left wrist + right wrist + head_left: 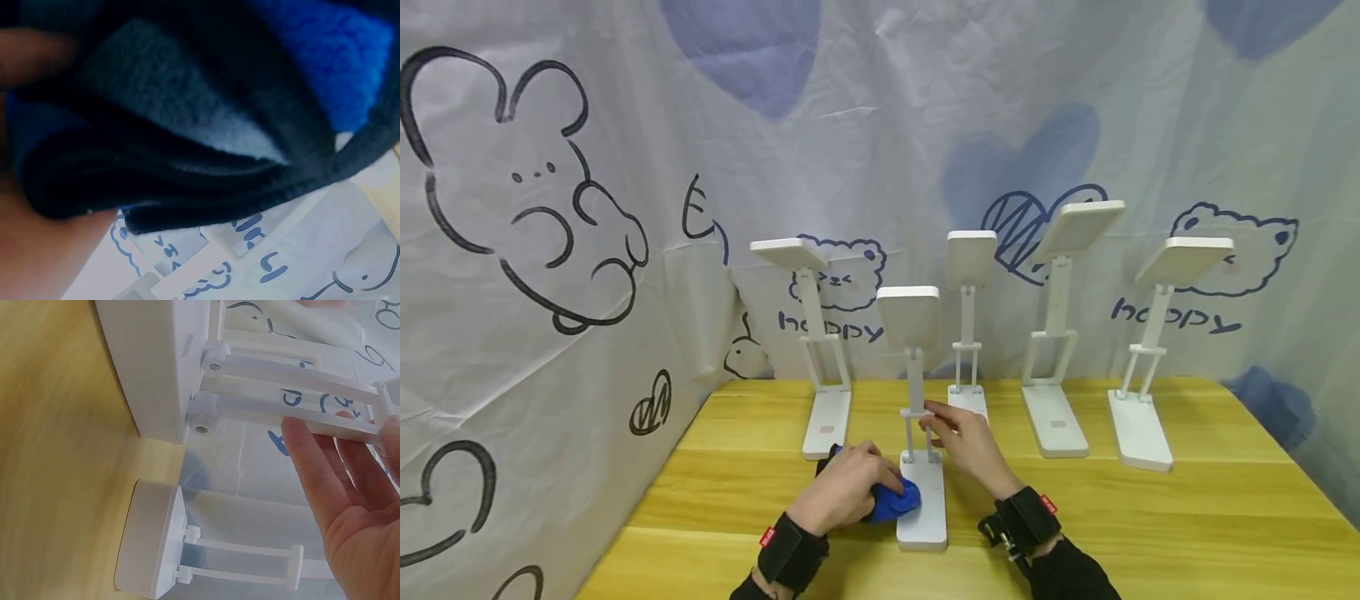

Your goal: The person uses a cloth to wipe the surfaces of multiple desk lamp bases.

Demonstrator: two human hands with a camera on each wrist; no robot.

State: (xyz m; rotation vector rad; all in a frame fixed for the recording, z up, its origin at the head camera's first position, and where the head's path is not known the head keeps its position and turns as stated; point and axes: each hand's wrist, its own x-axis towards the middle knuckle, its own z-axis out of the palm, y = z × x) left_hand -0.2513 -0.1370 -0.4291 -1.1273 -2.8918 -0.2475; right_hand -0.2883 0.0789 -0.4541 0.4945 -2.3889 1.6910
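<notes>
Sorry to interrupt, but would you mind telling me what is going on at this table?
A person is handling the front lamp of five white desk lamps. The left hand holds a blue cloth against the side of its base, while the right hand steadies its lower frame. The front lamp is upright on the wooden table, and the other four lamps stand farther back.

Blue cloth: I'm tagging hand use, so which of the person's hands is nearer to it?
Left. The left hand grips the blue cloth at the side of the front lamp's base; the right hand is apart from the cloth, holding the lamp's support above the base.
</notes>
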